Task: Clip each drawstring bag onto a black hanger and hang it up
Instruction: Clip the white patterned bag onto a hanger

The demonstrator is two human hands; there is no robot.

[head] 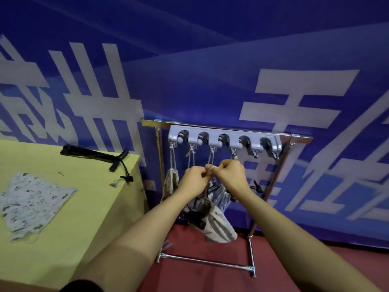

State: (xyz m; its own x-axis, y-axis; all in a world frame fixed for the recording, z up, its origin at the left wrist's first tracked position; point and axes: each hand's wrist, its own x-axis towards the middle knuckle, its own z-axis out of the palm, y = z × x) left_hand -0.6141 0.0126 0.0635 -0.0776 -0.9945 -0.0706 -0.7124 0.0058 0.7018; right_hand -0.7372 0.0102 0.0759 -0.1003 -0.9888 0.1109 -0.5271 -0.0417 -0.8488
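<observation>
Both hands (212,175) pinch a cord, hiding the hanger's (207,191) hook.

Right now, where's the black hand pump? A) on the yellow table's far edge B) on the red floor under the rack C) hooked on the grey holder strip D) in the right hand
A: the black hand pump lies flat near the far edge of the yellow table, apart from the patterned cloth; both hands are busy at the rack.

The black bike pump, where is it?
The black pump lies at the far edge of the yellow table, on the left, beyond the patterned cloth.
</observation>
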